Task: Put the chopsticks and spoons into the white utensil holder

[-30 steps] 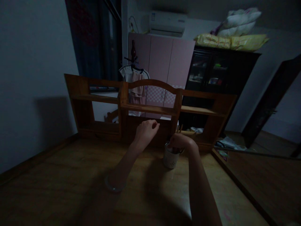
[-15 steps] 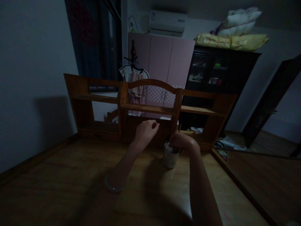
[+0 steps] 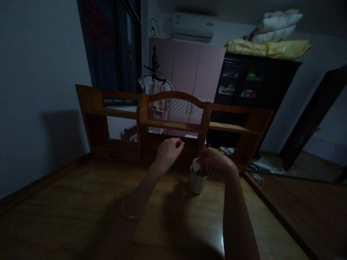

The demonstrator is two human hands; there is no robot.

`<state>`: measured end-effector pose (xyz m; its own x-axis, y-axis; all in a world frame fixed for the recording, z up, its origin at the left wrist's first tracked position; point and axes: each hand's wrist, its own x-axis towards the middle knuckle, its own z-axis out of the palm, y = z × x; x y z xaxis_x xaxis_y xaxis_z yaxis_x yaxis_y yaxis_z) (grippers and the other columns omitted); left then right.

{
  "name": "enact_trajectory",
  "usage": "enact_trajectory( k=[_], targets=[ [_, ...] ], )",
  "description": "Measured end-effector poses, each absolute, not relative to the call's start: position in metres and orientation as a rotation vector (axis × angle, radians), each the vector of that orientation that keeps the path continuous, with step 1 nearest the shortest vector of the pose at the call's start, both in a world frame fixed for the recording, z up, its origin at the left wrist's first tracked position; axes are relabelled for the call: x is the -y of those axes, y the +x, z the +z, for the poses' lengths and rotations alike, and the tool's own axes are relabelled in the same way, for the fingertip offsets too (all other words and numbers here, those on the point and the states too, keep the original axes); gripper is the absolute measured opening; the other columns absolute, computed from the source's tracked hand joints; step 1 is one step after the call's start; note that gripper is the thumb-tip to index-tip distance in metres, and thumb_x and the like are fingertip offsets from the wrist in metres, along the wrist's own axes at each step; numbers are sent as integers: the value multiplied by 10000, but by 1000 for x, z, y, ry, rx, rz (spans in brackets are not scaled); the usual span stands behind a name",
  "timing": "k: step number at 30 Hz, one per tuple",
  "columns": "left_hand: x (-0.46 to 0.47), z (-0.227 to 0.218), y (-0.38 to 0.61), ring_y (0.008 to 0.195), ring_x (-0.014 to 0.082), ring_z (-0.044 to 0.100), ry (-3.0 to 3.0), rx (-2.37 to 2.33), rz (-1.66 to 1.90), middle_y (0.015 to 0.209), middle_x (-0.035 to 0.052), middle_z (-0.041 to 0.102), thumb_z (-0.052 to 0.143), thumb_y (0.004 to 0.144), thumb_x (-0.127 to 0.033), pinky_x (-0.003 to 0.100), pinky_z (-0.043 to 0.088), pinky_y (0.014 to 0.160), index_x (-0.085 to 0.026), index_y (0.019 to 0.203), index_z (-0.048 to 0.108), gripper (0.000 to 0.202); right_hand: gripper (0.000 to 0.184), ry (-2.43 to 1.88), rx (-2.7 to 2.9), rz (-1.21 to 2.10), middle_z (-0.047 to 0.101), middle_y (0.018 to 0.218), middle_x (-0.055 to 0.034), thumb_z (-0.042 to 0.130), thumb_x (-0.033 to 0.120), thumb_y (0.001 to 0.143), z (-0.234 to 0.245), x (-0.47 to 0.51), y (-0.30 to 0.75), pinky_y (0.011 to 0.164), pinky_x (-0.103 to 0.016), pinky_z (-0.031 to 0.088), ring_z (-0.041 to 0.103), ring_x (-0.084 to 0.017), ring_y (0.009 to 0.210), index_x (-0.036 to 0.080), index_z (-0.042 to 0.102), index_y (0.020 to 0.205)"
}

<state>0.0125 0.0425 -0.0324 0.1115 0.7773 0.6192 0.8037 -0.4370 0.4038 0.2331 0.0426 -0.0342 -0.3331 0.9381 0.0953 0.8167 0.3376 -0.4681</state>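
A small white perforated cup (image 3: 195, 184) stands on the wooden desk (image 3: 81, 202), holding several utensils or pens. My right hand (image 3: 214, 159) hovers over the cup's mouth with its fingers closed round something pale and rounded at the rim. My left hand (image 3: 168, 151) is raised to the left of the cup, in front of the desk's shelf unit, its fingers curled with thumb and fingertips pinched together; what they hold, if anything, is too small to make out. A thin bangle (image 3: 132, 215) rings my left forearm.
A wooden shelf unit (image 3: 173, 124) with open compartments runs along the desk's back edge. The desk's right edge (image 3: 271, 209) drops off to the floor. Behind stand a pink wardrobe (image 3: 189, 72), a dark glass-door cabinet (image 3: 244, 85) with bedding on top, and hanging clothes (image 3: 155, 92). The room is dim.
My right hand has lifted slightly above the cup and a pale rounded object now shows under its fingers. The left hand has stayed put.
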Motion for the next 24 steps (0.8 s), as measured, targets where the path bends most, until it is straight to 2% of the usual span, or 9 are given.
enact_trajectory(
  k=[10, 17, 24],
  targets=[
    [-43, -33, 13, 805, 202, 655, -2319, 1662, -1240, 854, 54, 717, 512, 911, -392, 254, 384, 646, -233, 856, 694, 249, 106, -1765, 2289, 712, 719, 731, -67, 600, 214, 779, -38, -46, 230, 502, -150, 448, 674, -147, 642, 133, 667, 765],
    [-42, -32, 15, 800, 202, 655, -2325, 1679, -1225, 865, 53, 719, 508, 912, -394, 254, 377, 630, -235, 868, 693, 248, 94, -1883, 2366, 622, 709, 698, -59, 666, 214, 675, -49, -59, 225, 486, -160, 423, 657, -161, 636, 133, 710, 694],
    [-41, -31, 15, 836, 215, 658, -2326, 1710, -1205, 874, 64, 722, 520, 909, -398, 259, 402, 670, -231, 878, 703, 250, 125, -1883, 2409, 643, 714, 699, -48, 662, 244, 666, -53, -61, 222, 451, -154, 408, 659, -156, 613, 157, 732, 720]
  ],
)
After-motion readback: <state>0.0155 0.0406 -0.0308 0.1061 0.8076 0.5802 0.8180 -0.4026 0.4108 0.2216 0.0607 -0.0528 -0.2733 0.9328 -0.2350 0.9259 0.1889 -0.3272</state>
